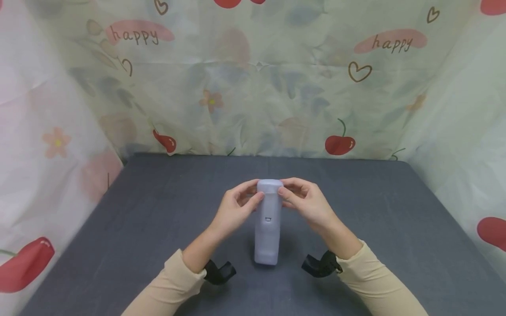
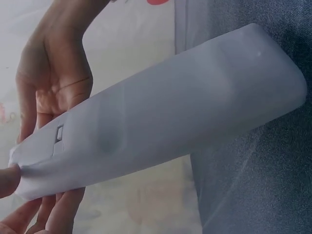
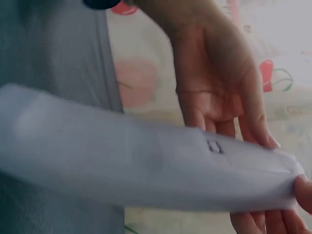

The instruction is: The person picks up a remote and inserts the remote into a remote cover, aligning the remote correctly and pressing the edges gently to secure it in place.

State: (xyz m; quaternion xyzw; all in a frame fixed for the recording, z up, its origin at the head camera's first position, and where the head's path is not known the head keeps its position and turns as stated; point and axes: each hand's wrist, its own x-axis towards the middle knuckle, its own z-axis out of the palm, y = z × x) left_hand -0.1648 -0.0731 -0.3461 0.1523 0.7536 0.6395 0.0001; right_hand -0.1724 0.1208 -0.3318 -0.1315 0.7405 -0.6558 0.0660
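A long, pale lavender plastic case (image 1: 267, 237) with rounded ends stands tilted in front of the person, its lower end right at the dark tabletop. On its near face is a small latch-like slot (image 1: 268, 219). Near the top, the left hand (image 1: 233, 210) pinches its left side, thumb in front and fingers behind. The right hand (image 1: 312, 205) grips the right side at the same height, its thumb also on the near face. Both wrist views show the case (image 2: 161, 112) stretching from the fingers down toward the table, with its far face hidden.
A dark grey cloth-covered table (image 1: 178, 184) lies under the hands. Patterned fabric (image 1: 261, 87) with cherries, hearts and flowers hangs behind it and on both sides. Black curved mounts (image 1: 219, 273) are strapped at both wrists, just over the table.
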